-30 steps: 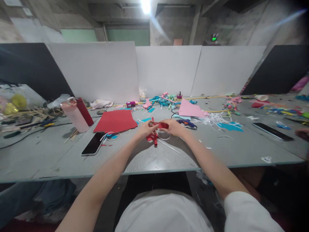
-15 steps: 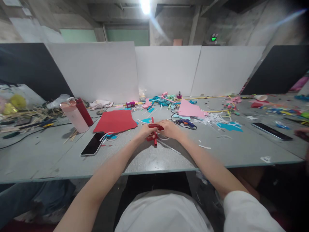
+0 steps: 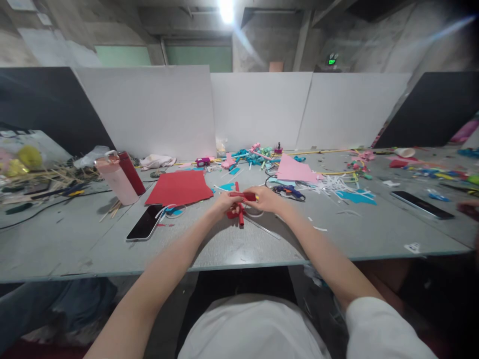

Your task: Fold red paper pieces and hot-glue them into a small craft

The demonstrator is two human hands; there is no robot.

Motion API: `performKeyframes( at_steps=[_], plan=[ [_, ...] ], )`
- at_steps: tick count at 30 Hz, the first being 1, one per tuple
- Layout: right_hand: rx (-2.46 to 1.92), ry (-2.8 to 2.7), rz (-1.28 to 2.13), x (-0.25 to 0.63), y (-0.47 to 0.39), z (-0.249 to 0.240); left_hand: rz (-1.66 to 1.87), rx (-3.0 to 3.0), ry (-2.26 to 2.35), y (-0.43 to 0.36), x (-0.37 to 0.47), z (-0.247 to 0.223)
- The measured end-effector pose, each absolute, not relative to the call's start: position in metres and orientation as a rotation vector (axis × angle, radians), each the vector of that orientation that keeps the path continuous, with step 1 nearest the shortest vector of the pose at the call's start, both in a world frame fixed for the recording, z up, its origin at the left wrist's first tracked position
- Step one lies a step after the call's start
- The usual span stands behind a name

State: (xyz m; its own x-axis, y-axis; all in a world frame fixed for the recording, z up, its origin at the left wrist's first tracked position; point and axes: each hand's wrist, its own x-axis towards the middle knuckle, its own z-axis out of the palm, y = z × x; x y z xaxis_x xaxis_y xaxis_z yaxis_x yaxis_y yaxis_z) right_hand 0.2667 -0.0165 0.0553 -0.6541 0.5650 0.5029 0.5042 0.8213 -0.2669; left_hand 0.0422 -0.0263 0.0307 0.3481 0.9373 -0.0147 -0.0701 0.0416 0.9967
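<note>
Both hands meet over the table in front of me, gripping a small strip of red foam or paper [image 3: 248,196]. My left hand [image 3: 226,203] pinches its left end, and my right hand [image 3: 262,198] holds its right end. Beneath the fingers lies a rolled red tube [image 3: 241,218], pointing toward me, with more red pieces beside it that my fingers partly cover. Thin white strips [image 3: 264,229] lie on the table by my right hand. A large red sheet [image 3: 179,187] rests to the left of my hands.
To the left stand a pink bottle [image 3: 119,179] and a red bottle [image 3: 130,174], near a phone [image 3: 144,224]. A blue glue gun [image 3: 288,192], a pink sheet [image 3: 297,169] and white paper shreds [image 3: 331,183] lie to the right. Another phone [image 3: 422,205] is farther right, near another person's hand [image 3: 469,207].
My right fingers have shifted slightly right and opened out from over the red strip, so more of it shows between my hands. The rest stays in place.
</note>
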Motion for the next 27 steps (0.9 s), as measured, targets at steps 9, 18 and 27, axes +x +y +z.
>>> performKeyframes(
  at_steps=[9, 18, 27],
  plan=[
    [-0.824, -2.300, 0.566, 0.276, -0.011, 0.057, 1.053, 1.442, 0.961, -0.027, 0.038, 0.035],
    [-0.831, -2.209, 0.628, 0.278, -0.013, 0.061, 1.200, 1.767, 0.907, -0.026, 0.035, 0.036],
    [-0.884, -2.038, 0.685, 0.273, -0.014, 0.066, 1.292, 1.696, 0.893, -0.026, 0.041, 0.036]
  ],
)
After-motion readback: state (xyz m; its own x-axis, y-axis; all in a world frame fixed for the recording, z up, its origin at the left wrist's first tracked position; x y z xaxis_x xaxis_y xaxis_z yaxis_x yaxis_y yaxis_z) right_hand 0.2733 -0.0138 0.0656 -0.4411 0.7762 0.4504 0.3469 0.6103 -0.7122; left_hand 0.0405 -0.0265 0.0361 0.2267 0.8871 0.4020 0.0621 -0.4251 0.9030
